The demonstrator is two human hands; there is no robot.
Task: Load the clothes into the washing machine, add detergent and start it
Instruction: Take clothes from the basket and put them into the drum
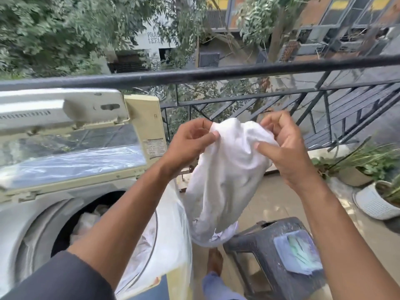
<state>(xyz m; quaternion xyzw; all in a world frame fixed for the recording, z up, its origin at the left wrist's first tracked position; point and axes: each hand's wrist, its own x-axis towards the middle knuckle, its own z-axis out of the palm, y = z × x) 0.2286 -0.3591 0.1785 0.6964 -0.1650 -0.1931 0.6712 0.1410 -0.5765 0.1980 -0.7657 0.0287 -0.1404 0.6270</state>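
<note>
Both hands, the left hand (190,139) and right hand (283,146), pinched the bunched top of a limp white cloth garment (225,178), which hung just right of the open-lidded, cream top-loading washing machine (65,191).

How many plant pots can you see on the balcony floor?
2, both at the right edge: a beige pot nearer the railing, and a white ribbed pot just in front. Others may sit out of frame.
</note>
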